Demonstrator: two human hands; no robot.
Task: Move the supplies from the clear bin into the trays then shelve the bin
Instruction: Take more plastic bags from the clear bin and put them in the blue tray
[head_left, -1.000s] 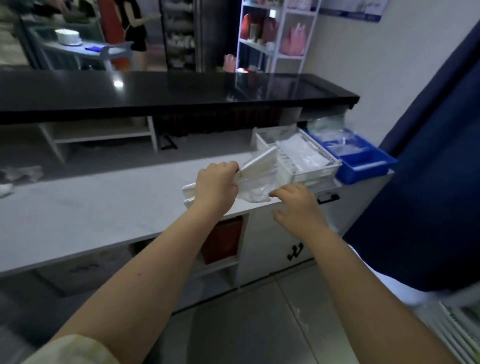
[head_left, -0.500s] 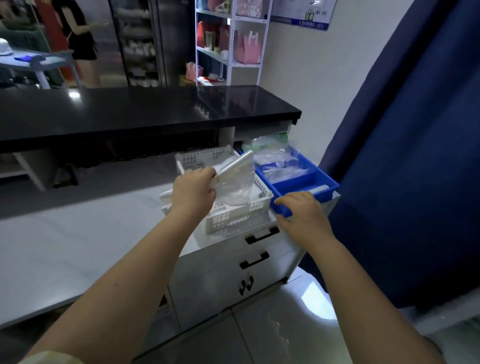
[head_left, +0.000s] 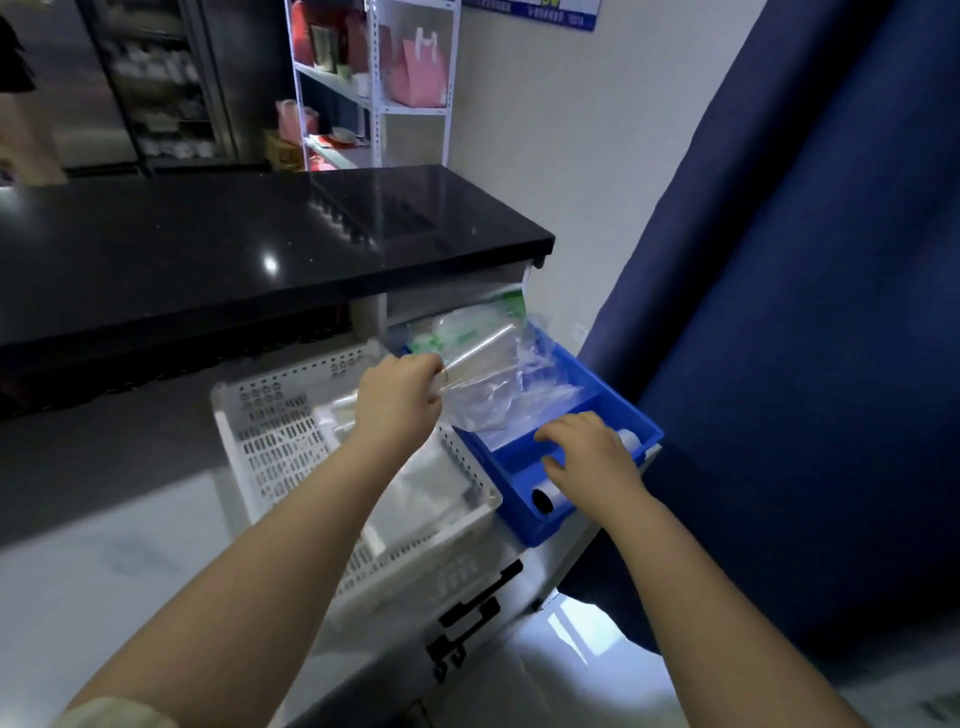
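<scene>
My left hand grips a bundle of clear plastic bags and holds it over the far compartment of the blue tray. My right hand rests with spread fingers on a white roll lying in the blue tray's near compartment. To the left of the blue tray stands a white perforated tray with white packets in it. The clear bin is not in view.
Both trays sit at the right end of a pale counter above drawers with black handles. A black raised counter runs behind them. A dark blue curtain hangs close on the right. White shelving stands further back.
My left hand carried the plastic bags rightward from over the white tray to over the blue tray. My right hand moved from the blue tray's front rim onto the roll inside it.
</scene>
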